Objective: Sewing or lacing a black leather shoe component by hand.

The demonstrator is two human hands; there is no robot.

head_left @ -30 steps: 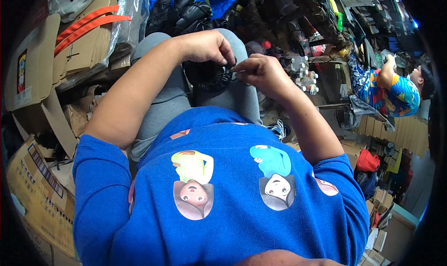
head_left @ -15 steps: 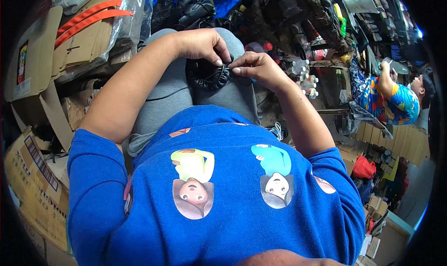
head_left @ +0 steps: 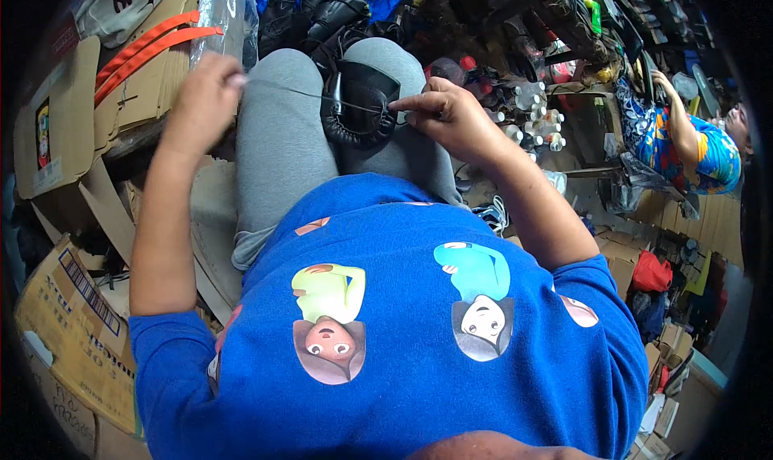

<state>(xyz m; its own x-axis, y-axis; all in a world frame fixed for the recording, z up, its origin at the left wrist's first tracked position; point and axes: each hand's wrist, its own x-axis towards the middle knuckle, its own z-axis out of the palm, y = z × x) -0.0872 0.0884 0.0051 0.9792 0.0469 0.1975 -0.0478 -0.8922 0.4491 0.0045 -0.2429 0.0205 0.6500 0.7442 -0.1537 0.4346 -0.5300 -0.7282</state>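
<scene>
On my grey-trousered thighs rests a black leather shoe upper with a gathered, puckered edge. A dark thread runs taut from it out to my left hand. That hand is raised beyond my left knee, slightly smeared by motion, with its fingertips pinched on the thread. Beside the upper's right edge is my right hand, index finger stretched toward it and thumb curled below. The right fingertips touch or nearly touch the edge; whether they hold a needle or a bit of thread is too small to tell.
Cardboard with two orange strips lies at left. Black shoes are piled beyond my knees. Small bottles stand to the right. Farther right a co-worker in a colourful shirt sits with one arm raised.
My left hand has swung away from the upper to the left, drawing the thread out straight. The right hand has stayed close by the upper, its index finger now more extended.
</scene>
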